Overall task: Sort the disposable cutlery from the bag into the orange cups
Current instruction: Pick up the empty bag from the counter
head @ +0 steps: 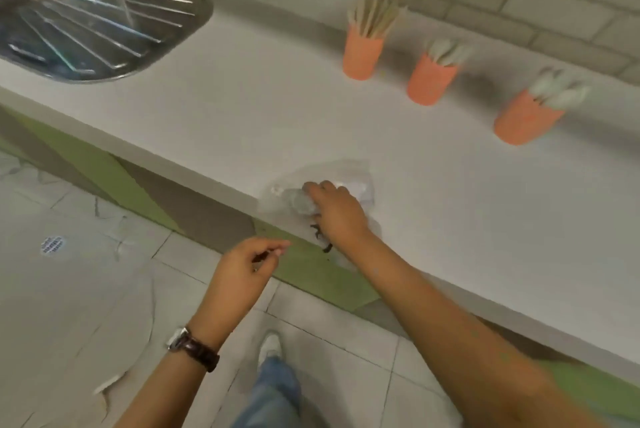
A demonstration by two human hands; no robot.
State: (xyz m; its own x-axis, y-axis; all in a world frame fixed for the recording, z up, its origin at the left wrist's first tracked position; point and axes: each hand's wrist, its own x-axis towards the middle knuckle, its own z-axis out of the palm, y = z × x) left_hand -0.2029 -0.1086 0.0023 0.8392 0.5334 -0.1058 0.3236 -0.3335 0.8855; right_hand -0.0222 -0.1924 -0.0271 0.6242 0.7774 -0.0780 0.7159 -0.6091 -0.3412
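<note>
A crumpled clear plastic bag point(349, 173) lies on the white counter point(277, 109) near its front edge. My right hand point(337, 211) rests on the bag with its fingers closed on the plastic. My left hand point(242, 271) hangs in front of the counter edge, thumb and fingertips pinched together; whether anything is between them is unclear. Three orange cups stand near the tiled wall: the left cup point(362, 53) holds pale cutlery handles, the middle cup point(431, 81) and the right cup point(526, 119) hold white pieces. The frame is blurred.
A steel sink drainboard point(104, 25) with a tap sits at the counter's far left. Below the counter is a green and brown cabinet front point(138, 181). Grey floor tiles, a floor drain point(52, 244) and my shoe point(270, 346) are underneath.
</note>
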